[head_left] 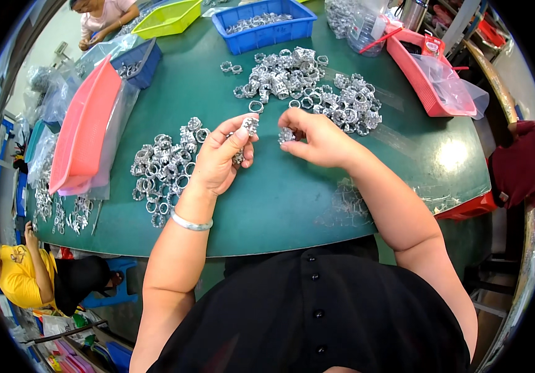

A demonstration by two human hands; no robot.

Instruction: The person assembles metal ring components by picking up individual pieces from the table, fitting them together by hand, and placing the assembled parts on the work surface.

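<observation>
Over the green tabletop, my left hand [225, 154] pinches a silver ring [250, 126] between thumb and forefinger. More silver metal shows in its curled lower fingers. My right hand [317, 138], a little to the right and apart from it, is closed on another silver ring [286, 135] at the fingertips. Beyond both hands lies a large heap of silver rings [280, 78], with a second cluster of rings [348, 102] to its right. A further pile of rings [163, 165] spreads beside my left wrist. One single ring [255, 106] lies just past my left fingertips.
A blue bin of rings [264, 28] stands at the far side, near a lime-green tray [166, 18]. Pink baskets stand at left [87, 130] and right [432, 74]. A clear plastic jar [367, 34] is at far right. Two other people sit nearby, one in a yellow shirt [25, 276].
</observation>
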